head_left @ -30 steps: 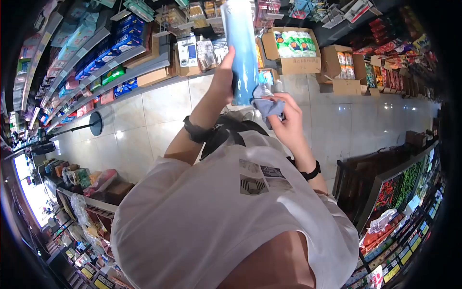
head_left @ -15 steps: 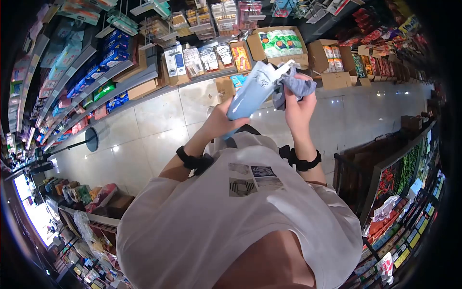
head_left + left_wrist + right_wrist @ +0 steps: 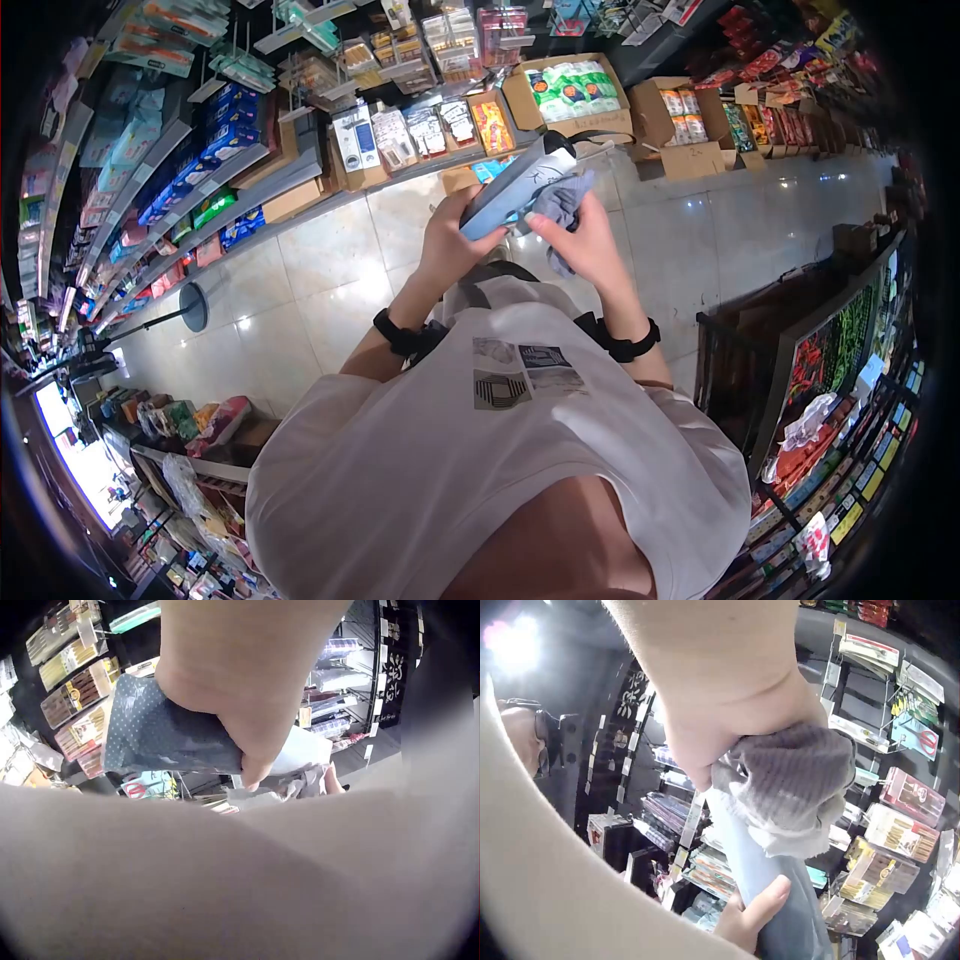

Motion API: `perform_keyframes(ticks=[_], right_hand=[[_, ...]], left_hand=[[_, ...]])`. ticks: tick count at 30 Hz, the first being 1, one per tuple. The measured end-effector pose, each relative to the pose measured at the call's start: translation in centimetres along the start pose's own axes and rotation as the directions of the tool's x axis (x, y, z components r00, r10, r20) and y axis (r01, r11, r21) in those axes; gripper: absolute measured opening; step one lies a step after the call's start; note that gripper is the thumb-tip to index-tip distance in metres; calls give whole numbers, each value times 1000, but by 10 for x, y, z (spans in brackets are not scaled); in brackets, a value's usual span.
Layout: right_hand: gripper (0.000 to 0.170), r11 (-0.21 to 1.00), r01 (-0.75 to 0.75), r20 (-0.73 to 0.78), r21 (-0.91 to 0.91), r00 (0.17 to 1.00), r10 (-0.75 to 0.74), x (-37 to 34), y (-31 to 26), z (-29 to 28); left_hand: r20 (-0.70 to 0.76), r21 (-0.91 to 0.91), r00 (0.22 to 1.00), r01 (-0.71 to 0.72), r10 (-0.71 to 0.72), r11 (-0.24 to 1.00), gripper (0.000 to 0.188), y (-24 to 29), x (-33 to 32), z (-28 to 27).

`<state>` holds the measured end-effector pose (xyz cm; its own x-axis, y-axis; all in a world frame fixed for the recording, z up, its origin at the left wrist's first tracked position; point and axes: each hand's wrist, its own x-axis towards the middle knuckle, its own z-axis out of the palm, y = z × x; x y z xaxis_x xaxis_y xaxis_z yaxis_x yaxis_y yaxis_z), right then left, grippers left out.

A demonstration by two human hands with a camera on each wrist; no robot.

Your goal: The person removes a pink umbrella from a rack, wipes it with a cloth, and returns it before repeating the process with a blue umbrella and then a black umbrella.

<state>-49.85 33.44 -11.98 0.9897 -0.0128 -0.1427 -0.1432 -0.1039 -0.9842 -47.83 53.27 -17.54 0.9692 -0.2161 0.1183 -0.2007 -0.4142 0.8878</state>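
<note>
A long, glossy light-blue package (image 3: pixel 520 185) is held aslant before my chest, its dark end pointing up and right in the head view. My left hand (image 3: pixel 453 240) grips its lower end. White dots show on a darker blue part of the package (image 3: pixel 169 739) in the left wrist view. My right hand (image 3: pixel 585 245) holds a crumpled grey-blue cloth (image 3: pixel 560 203) against the package's right side, thumb on top. In the right wrist view the striped cloth (image 3: pixel 791 776) is bunched under the right hand (image 3: pixel 735 712) and overlaps the package.
Shelves of packaged goods line the left. Ahead stand an open carton (image 3: pixel 575 120) of green-and-white packs and another carton (image 3: pixel 680 140). Pale floor tiles (image 3: pixel 330 260) lie below. A round-based stand (image 3: pixel 193 306) is at left, a dark rack (image 3: pixel 740 360) at right.
The package has come down from upright and now leans right, turned more edge-on. My right hand carried the cloth from its lower end up to its top, then back down along its side.
</note>
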Motion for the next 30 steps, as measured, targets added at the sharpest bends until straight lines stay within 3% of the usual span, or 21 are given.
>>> perform_keyframes(ticks=[3,7,12,16,19,22,25,30], right_hand=[[47,989,-11,-2,-150,1000,11,3,6,2],[42,998,-39,-32,-39,999,38,4,-6,3],[30,997,27,-104,72,994,-19,-2,4,-3],[23,969,101,-77,228,993,-85,-9,-3,-8],[19,969,184,-3,164,983,-186,-14,-18,-8],[14,893,449,-98,-20,888,-449,-11,-31,-2],[16,902,414,-194,-122,881,-431,-6,-36,-3],[12,923,290,-147,-255,931,-333,4,-34,-3]], left_hand=[[-19,155,986,-162,167,975,58,1,8,3],[-4,214,953,-295,303,931,55,9,17,2],[-52,81,979,-190,195,978,54,2,19,4],[-71,40,992,-104,106,994,53,-14,18,6],[-172,270,974,-99,150,958,55,-27,18,3],[-164,354,970,-110,177,929,58,-33,19,-6],[-176,431,949,-164,261,887,56,-26,19,-14],[-149,538,879,-313,454,783,50,-20,19,-28]])
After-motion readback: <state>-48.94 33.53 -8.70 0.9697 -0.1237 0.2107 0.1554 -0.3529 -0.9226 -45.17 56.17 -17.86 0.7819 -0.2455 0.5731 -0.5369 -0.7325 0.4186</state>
